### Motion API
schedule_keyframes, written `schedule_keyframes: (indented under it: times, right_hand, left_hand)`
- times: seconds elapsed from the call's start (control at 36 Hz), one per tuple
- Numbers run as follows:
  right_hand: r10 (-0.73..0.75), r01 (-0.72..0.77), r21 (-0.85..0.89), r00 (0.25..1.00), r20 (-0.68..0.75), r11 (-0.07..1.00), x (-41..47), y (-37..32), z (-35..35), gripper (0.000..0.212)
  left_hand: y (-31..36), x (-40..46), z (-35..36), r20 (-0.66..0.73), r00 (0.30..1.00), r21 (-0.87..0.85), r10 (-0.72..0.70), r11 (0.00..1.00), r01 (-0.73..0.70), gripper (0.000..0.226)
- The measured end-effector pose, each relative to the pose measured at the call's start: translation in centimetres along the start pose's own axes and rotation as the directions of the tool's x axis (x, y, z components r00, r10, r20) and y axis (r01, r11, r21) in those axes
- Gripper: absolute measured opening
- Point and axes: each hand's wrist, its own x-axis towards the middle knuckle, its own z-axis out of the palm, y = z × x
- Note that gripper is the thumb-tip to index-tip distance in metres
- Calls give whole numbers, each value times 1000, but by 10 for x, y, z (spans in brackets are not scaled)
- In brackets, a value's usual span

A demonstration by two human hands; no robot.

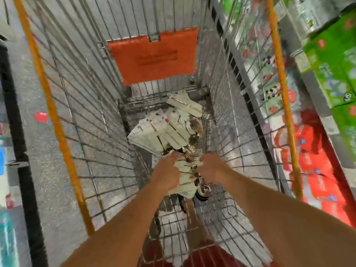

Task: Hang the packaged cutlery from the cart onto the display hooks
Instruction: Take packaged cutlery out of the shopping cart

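Hands: left hand [167, 175] and right hand [210, 168] both grip one bundle of cutlery packs [187, 176] low inside the cart [81, 120].
Remaining stock: loose packs [163, 132] lie on the cart floor.
Risk: the bundle may fan apart or snag the wire, spilling cards.

Packaged cutlery [169, 132]: pale carded packs, metal utensils visible, heaped at 12 o'clock on floor of wire cart [92, 120]; nearest bunch gripped two-handed.

Silver wire cart [92, 116], orange flap [154, 56], whitish(?) cutlery pkgs [154, 135].
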Motion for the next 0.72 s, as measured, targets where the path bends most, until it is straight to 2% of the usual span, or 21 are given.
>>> schedule_keyframes:
  times: [0.08,0.22,0.33,0.42,0.5,0.58,0.67,0.72]
  right_hand:
    - [-38,38,-1,997,-72,999,26,-6,-8,55]
    - [-85,94,18,959,-270,995,65,-18,-26,53]
    - [-113,47,-168,906,-409,985,91,-27,-39,48]
    - [-101,29,-164,886,-453,986,97,-26,-39,34]
    - [-27,18,-24,889,-456,1000,90,-21,-35,19]
    - [17,10,55,877,-479,998,87,-20,-36,28]
    - [-1,46,62,806,-591,997,92,-24,-46,53]
    - [-72,106,14,762,-644,994,103,-28,-55,47]
  left_hand:
    - [3,31,-3,-121,993,59,1,998,6,22]
    - [12,66,-9,-245,969,46,39,999,-29,30]
    - [21,86,-12,-317,948,-1,38,999,-40,39]
    - [21,96,-9,-354,930,-11,100,994,-111,36]
    - [19,100,-6,-371,914,24,163,986,-166,29]
    - [22,103,-6,-388,904,25,178,983,-183,27]
    - [27,107,-9,-387,904,15,181,982,-190,25]
    - [30,112,-12,-385,907,-7,169,982,-186,23]
